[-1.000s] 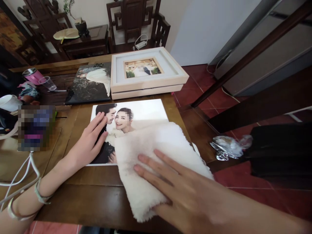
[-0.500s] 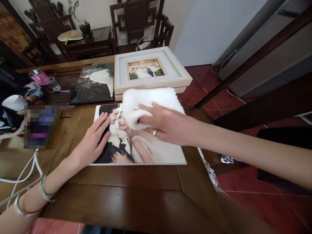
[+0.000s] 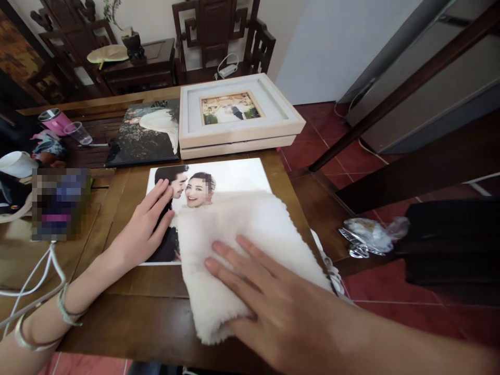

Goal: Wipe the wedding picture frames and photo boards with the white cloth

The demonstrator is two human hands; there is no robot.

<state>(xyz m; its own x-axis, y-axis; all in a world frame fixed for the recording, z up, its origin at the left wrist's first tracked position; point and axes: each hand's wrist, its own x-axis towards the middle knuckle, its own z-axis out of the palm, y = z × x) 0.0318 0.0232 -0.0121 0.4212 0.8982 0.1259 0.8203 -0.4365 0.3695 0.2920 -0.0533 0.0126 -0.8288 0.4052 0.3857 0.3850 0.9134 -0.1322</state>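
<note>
Right hand (image 3: 269,297) lies flat, fingers spread, pressing a fluffy white cloth (image 3: 242,245) onto the glossy wedding photo print (image 3: 219,182); left hand (image 3: 142,232), open-palmed, grasping nothing, pins the print's edge

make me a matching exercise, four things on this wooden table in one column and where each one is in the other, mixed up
Things:
1. fluffy white cloth
2. large unframed wedding photo print
3. pale wooden box frame
4. pink tumbler with a metal lid

Places:
A. far left of the table, beside a clear plastic cup
B. flat under the right hand, covering the print's near right part
C. far edge of the table, behind the print
D. flat on the table, its left side under the left hand

Pairs: 1-B, 2-D, 3-C, 4-A
</note>
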